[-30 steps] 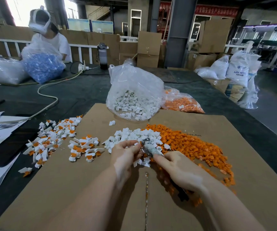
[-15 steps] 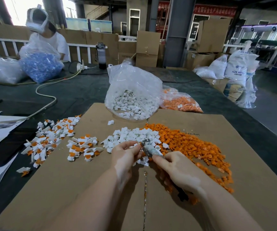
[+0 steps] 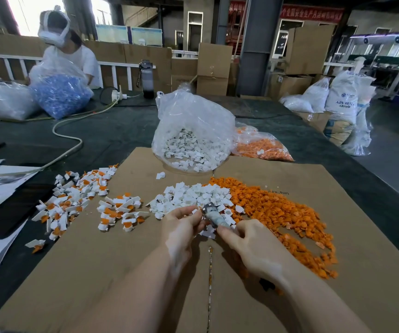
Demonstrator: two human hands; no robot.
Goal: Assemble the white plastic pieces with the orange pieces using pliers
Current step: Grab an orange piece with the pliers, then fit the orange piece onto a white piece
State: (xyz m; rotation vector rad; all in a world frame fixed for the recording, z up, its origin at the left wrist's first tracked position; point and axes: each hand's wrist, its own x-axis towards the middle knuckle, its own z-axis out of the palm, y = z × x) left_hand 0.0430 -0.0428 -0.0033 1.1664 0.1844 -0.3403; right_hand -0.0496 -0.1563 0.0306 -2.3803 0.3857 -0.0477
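Note:
On the cardboard sheet (image 3: 289, 296) lie a heap of white plastic pieces (image 3: 189, 197) and, to its right, a spread of orange pieces (image 3: 273, 210). My right hand (image 3: 249, 246) grips the pliers (image 3: 214, 216), whose metal jaws point up and left over the white heap. My left hand (image 3: 181, 224) pinches a small white piece right at the plier jaws; the piece is mostly hidden by my fingers. Assembled white-and-orange pieces (image 3: 73, 200) lie in two loose groups on the left.
A clear bag of white pieces (image 3: 191, 140) and a bag of orange pieces (image 3: 261, 147) stand behind the cardboard. Papers and a dark flat object (image 3: 6, 210) lie at the left. A white cable (image 3: 66, 133) crosses the table. A person with a bag of blue parts (image 3: 59, 94) sits far left.
Both hands stay together at the white heap with only slight shifts; the left fingers remain at the plier jaws.

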